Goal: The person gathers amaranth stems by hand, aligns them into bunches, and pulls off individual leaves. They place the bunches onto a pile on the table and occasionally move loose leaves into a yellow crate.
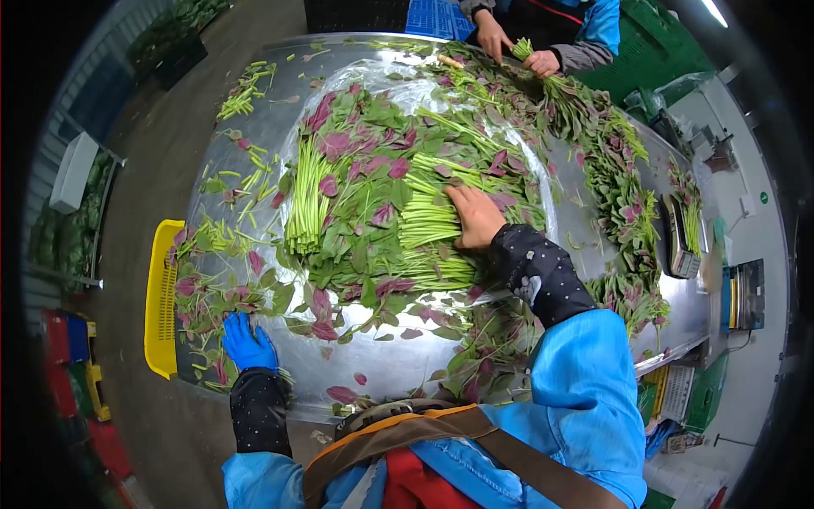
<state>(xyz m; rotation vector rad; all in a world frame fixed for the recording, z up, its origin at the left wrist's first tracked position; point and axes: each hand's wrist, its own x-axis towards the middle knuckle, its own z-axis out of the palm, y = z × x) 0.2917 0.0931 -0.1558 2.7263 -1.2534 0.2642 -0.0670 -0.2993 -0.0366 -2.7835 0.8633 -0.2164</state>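
Note:
A large pile of red-and-green leafy amaranth (360, 204) lies on clear plastic sheeting in the middle of the metal table. My right hand (476, 216), bare, rests on the cut stem ends (428, 212) at the right of the pile. Its thumb and fingers are apart over the stems; the undersides of the fingertips are hidden. My left hand (248, 341) wears a blue glove. It lies at the table's left front edge with fingers stretched out, touching loose leaves and stems (216, 293). Some stem ends show beside its wrist.
A yellow plastic basket (161, 297) stands against the table's left edge. Across the metal table (373, 365), a co-worker's hands (541, 64) hold an amaranth bunch. Rows of bunches (623, 195) line the right side near a scale (681, 237). Loose leaves lie in front.

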